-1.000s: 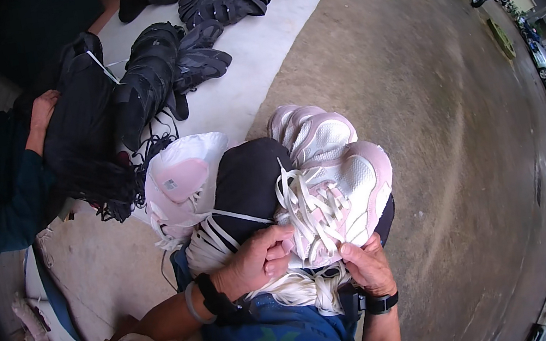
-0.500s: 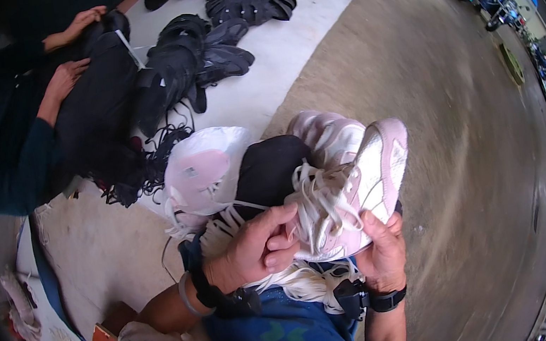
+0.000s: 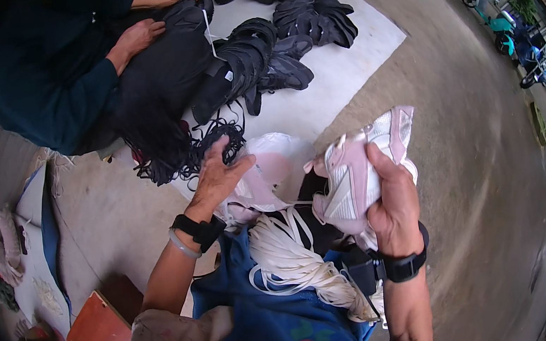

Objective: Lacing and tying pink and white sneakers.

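Observation:
My right hand [image 3: 394,205] grips a pink and white shoe upper [image 3: 354,179], thumb across its side. It is held up above my lap at the right. My left hand [image 3: 218,178] is raised with fingers spread and nothing in it. Just beside it lies another pink and white shoe upper [image 3: 278,159] with a broad pale inside; whether the fingers touch it I cannot tell. A thick bundle of white shoelaces [image 3: 286,250] hangs over my blue apron [image 3: 256,334]. Dark cloth shows partly behind the held upper.
Across from me, a person's hands [image 3: 136,38] rest on black material. Rows of black shoe uppers [image 3: 312,14] and tangled black laces [image 3: 215,140] lie on a white sheet [image 3: 365,31]. A reddish-brown board [image 3: 99,334] stands at lower left. Scooters and cars line the far right.
My left hand has left the laced upper and moved up and left, its fingers opening. My right hand keeps an upper, now turned differently. The whole view has shifted.

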